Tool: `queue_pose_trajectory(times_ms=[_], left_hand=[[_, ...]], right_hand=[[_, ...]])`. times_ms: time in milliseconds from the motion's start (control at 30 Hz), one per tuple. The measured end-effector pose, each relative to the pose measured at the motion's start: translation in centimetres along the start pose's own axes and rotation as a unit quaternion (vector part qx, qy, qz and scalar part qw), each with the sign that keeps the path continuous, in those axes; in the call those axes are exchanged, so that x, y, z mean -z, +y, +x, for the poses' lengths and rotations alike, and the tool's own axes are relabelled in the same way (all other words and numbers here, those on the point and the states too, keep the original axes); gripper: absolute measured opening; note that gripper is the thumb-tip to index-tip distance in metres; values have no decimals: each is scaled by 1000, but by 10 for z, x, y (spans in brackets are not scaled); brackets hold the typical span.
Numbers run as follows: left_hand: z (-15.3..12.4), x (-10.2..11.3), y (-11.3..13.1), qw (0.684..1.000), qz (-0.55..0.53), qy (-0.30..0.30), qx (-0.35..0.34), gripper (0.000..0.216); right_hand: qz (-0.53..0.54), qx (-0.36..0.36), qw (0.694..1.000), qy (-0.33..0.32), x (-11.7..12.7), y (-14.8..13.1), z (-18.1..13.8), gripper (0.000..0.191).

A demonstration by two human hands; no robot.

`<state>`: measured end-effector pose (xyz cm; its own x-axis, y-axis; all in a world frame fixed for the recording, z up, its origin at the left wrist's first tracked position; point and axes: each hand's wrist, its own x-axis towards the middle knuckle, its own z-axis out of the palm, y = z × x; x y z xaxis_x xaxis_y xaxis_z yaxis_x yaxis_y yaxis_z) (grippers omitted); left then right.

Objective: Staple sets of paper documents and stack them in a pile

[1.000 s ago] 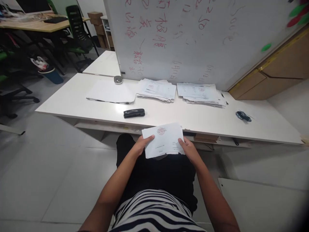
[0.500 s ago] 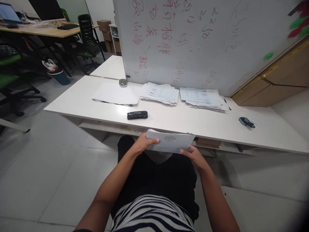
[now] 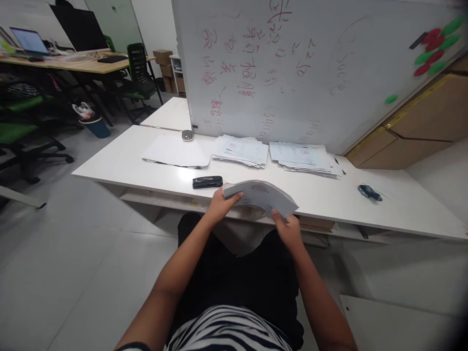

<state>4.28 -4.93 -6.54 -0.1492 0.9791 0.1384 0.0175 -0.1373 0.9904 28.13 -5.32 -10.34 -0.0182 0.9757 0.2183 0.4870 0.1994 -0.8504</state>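
Note:
Between my two hands is a stack of white papers with a reddish printed mark near its upper middle. The stack bows upward in the middle, above the desk's front edge. My left hand grips its left end, thumb on top. At its lower right corner my right hand is closed on it, thumb also on the upper face. Fingers beneath the papers are hidden. A black stapler lies on the desk close to my left hand.
On the white desk lie blank sheets, a paper pile, another paper pile, a mouse and a dark small object. A whiteboard stands behind them. Cardboard boxes are at the right.
My hands have lifted the paper stack slightly forward and bent it from flat into an arch. The surroundings sit a little lower in view as my head has shifted.

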Motion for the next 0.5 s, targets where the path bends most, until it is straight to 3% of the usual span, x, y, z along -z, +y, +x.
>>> queue_pose_trajectory(times_ms=[133, 233, 367, 500], left_hand=[[-10, -11, -18, 999, 9, 28, 15, 35], [-15, -11, 3, 997, 65, 32, -39, 30], [4, -4, 28, 989, 106, 30, -95, 30], [28, -4, -1, 994, 96, 18, -49, 37]], right_hand=[[-74, 100, 992, 6, -21, 5, 3, 44], [-42, 93, 994, 38, -23, 3, 3, 39], [-34, 96, 992, 73, -20, 1, 20, 42], [-139, 131, 980, 53, -27, 11, 40, 44]])
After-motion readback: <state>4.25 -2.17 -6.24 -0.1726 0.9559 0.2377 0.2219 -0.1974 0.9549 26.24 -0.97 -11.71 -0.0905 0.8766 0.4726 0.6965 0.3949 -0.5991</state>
